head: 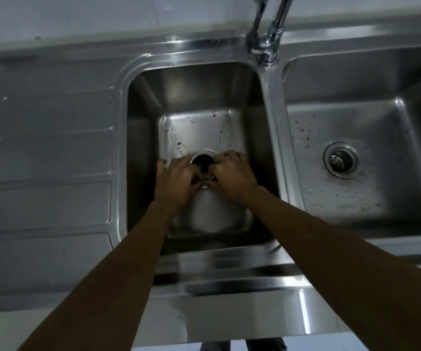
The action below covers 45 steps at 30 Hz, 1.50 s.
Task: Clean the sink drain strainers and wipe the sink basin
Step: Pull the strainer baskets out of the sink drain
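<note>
Two bare hands reach down into the left basin [196,84] of a stainless steel double sink, seen from above. The left hand [176,178] and right hand [232,176] meet at the middle of the basin floor, each with fingers curled round one side of a round metal drain strainer [203,163]. The strainer sits between them with its dark inside showing; whether it is seated in the drain or lifted cannot be told. Dark specks [179,143] dot the floor on the far side of the hands. In the right basin [356,198], well apart, a second strainer [340,162] rests in its drain. A chrome tap [267,41] stands at the far edge between the basins. A ribbed drainboard [47,148] lies to the left.
</note>
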Motion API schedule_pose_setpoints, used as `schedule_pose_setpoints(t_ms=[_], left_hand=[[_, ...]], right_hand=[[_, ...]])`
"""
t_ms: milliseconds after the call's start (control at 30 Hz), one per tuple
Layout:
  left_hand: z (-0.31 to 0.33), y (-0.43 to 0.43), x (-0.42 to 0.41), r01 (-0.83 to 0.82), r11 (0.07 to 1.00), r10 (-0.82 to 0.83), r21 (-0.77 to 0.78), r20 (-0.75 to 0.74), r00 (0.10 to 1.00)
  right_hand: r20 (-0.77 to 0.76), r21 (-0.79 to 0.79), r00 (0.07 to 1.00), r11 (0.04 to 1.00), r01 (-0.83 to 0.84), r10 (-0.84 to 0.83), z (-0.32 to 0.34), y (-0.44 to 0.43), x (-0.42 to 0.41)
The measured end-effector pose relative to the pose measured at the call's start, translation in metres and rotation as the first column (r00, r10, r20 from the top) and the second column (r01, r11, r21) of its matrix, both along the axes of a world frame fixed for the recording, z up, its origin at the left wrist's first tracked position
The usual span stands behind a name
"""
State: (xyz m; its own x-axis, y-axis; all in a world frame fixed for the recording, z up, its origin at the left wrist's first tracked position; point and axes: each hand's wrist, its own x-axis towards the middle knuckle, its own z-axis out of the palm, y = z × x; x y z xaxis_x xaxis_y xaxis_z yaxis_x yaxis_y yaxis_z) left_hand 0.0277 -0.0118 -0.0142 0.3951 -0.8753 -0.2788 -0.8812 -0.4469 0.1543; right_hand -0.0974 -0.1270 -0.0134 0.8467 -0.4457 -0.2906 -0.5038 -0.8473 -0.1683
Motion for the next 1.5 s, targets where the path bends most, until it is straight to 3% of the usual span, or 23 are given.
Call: schedule_pose_setpoints(t_ms=[167, 400, 567, 700, 967, 1333, 1500], left_hand=[[0.061, -0.005, 0.003, -0.054, 0.982, 0.025, -0.18, -0.162, 0.986], [0.151, -0.05, -0.028, 0.113, 0.956, -0.148, -0.27, -0.114, 0.982], [0.173, -0.099, -0.097, 0.276, 0.908, -0.316, -0.313, -0.082, 0.945], [0.155, -0.13, -0.161, 0.365, 0.885, -0.396, -0.288, -0.056, 0.917], [0.078, -0.162, -0.233, 0.46, 0.886, -0.461, -0.061, -0.02, 0.887], [0.017, -0.192, -0.245, 0.336, 0.932, -0.347, 0.137, 0.068, 0.935], [0.004, -0.189, -0.241, 0.277, 0.945, -0.273, 0.176, -0.047, 0.961]], right_hand=[[0.169, 0.055, 0.978, 0.992, 0.114, -0.122, 0.051, -0.001, -0.016], [0.288, -0.014, 0.934, 0.974, 0.227, -0.214, 0.138, -0.035, -0.069], [0.289, -0.051, 0.895, 0.928, 0.369, -0.34, 0.159, -0.064, -0.155], [0.16, -0.044, 0.891, 0.899, 0.436, -0.425, 0.149, -0.077, -0.221], [-0.088, 0.038, 0.886, 0.887, 0.46, -0.456, 0.082, -0.092, -0.28], [-0.19, 0.068, 0.927, 0.938, 0.341, -0.323, 0.013, -0.134, -0.254], [-0.225, 0.098, 0.937, 0.95, 0.295, -0.268, 0.0, -0.143, -0.255]])
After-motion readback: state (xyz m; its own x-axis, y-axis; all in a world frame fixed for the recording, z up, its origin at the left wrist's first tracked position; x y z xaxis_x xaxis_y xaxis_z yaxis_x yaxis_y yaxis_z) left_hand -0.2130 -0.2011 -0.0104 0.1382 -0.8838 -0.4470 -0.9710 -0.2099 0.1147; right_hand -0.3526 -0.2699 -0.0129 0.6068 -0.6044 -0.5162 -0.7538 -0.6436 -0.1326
